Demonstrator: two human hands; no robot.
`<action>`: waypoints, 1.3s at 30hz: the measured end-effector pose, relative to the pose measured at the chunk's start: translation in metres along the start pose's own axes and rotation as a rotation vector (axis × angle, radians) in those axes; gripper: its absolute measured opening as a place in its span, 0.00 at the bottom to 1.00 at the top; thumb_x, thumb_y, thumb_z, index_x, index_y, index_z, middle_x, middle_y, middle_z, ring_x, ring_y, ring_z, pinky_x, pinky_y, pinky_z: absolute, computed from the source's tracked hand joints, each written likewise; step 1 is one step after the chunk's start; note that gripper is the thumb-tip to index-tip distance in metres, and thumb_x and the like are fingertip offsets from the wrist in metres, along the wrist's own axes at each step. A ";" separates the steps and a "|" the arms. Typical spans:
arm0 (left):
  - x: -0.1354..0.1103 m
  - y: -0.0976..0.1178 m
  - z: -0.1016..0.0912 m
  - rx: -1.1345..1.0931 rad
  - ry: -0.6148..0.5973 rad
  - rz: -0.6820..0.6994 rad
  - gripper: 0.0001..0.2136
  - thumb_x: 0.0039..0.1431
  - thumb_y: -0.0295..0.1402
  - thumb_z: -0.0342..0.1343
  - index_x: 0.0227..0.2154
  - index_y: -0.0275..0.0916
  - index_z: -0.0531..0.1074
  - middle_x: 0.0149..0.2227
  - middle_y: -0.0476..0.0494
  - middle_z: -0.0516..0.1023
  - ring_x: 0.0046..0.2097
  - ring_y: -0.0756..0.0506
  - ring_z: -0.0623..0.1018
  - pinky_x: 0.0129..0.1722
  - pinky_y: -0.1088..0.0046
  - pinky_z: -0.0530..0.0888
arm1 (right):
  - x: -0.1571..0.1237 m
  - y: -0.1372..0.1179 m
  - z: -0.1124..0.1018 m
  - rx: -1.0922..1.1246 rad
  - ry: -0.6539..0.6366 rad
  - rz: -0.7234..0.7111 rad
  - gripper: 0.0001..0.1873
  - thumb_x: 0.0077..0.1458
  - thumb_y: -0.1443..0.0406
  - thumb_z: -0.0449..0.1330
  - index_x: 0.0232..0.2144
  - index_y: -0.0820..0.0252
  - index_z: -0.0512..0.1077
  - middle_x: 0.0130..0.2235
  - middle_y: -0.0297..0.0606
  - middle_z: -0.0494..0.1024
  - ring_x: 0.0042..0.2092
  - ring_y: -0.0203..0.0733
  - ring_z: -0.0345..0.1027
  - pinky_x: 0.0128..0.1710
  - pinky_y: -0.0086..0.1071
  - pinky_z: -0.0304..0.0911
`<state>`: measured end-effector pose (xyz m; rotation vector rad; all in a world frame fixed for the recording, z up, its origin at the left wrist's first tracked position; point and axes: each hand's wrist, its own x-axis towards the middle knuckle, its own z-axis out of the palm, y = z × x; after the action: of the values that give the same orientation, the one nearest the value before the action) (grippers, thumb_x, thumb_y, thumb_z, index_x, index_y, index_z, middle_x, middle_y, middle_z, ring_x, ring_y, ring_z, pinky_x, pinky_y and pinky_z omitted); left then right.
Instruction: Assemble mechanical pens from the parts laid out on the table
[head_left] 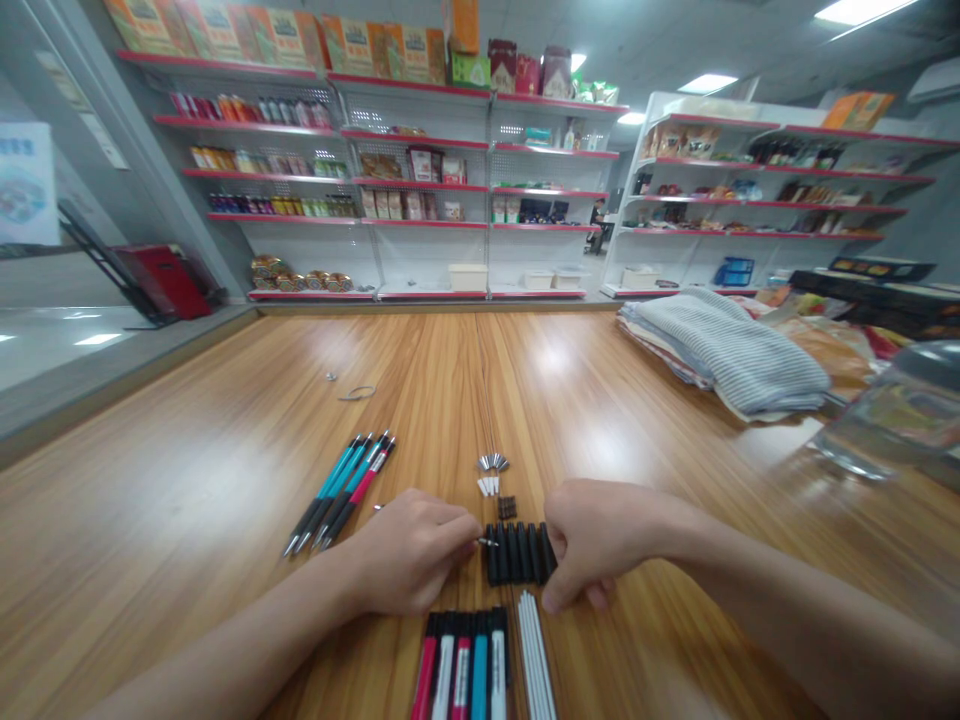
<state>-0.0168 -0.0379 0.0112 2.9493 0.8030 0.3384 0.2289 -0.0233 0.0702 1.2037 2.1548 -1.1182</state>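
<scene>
Beyond the wooden surface [187, 480], white shelves [420, 240] with red edges line the far wall, stocked with packaged goods; a second shelf unit [757, 200] stands to their right. Left of the surface, a red case [165, 282] sits on the glossy grey floor [60, 350], under bright ceiling lights [709, 84].

A wooden table [225, 500] carries pens [339, 492] on the left and black tubes [519, 555] centrally. Folded striped cloth [727, 352] lies far right

A tiny silver metal piece [487, 542] at the left hand's [409, 552] fingertips is too small to identify. The red, white and teal pen barrels [465, 665] run off the bottom edge.
</scene>
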 end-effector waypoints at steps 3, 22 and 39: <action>0.000 0.000 0.000 0.005 -0.008 -0.001 0.06 0.61 0.28 0.44 0.31 0.39 0.65 0.26 0.48 0.72 0.27 0.48 0.71 0.25 0.69 0.60 | 0.000 -0.002 0.001 -0.001 0.031 0.006 0.18 0.42 0.54 0.61 0.18 0.65 0.75 0.21 0.36 0.76 0.24 0.34 0.69 0.22 0.23 0.58; 0.000 -0.001 0.001 0.002 -0.013 0.004 0.06 0.61 0.29 0.44 0.34 0.39 0.66 0.27 0.48 0.72 0.27 0.47 0.71 0.25 0.68 0.60 | 0.003 0.000 0.000 -0.025 0.065 -0.041 0.16 0.44 0.56 0.59 0.17 0.63 0.74 0.20 0.33 0.75 0.25 0.34 0.70 0.25 0.24 0.61; -0.001 -0.001 0.001 0.002 -0.006 0.018 0.07 0.62 0.29 0.43 0.33 0.39 0.66 0.26 0.48 0.72 0.27 0.48 0.70 0.25 0.68 0.60 | 0.016 0.016 -0.007 0.208 -0.114 -0.020 0.10 0.47 0.63 0.55 0.23 0.65 0.72 0.20 0.34 0.74 0.21 0.32 0.67 0.21 0.23 0.63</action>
<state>-0.0177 -0.0374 0.0094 2.9597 0.7775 0.3297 0.2340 -0.0050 0.0558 1.1761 2.0082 -1.4127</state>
